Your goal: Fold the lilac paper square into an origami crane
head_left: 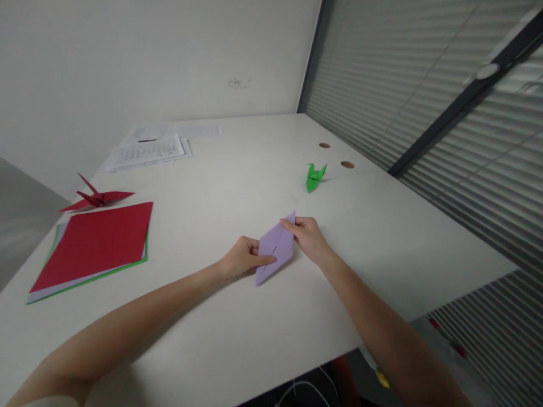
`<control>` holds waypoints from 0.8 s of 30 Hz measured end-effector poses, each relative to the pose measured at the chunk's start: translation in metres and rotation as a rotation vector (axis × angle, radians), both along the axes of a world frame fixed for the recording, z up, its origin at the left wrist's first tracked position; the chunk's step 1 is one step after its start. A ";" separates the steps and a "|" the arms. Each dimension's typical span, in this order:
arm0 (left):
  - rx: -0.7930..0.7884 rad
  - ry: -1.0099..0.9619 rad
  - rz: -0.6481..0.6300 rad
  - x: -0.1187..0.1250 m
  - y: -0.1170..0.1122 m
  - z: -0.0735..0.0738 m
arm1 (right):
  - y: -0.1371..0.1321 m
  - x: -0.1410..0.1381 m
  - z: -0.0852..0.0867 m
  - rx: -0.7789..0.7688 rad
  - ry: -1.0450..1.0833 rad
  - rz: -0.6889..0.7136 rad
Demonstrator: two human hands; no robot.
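Note:
A folded piece of purple origami paper (276, 247) is held between my two hands, a little above or on the white table. It has a long pointed shape with a slit along its middle, one tip toward me and the other pointing away. My left hand (242, 257) pinches its left edge, the thumb lying across the front. On the far right edge, my right hand (308, 234) grips near the upper tip, thumb on top. The fingers behind the paper are partly hidden.
On the white table (203, 198) a green paper crane (314, 177) stands beyond my right hand. At left lie a stack of coloured sheets, red on top (99, 240), and a red paper crane (99, 198). Written papers (146, 151) lie behind. Blinds (424, 102) border the right.

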State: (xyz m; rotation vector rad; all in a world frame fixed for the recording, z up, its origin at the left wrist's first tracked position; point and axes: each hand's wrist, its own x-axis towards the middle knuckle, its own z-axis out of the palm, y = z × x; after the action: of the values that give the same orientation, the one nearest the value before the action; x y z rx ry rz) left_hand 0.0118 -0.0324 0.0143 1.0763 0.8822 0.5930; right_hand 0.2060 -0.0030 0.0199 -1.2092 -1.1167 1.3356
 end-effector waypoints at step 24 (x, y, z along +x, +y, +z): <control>-0.049 -0.273 0.025 0.000 0.003 0.004 | 0.007 0.011 0.014 -0.014 0.226 -0.118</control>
State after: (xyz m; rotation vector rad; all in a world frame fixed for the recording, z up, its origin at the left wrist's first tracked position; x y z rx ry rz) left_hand 0.0122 -0.0291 0.0181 0.9160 0.6695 0.7168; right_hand 0.2169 0.0036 0.0341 -1.0865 -0.8648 1.3534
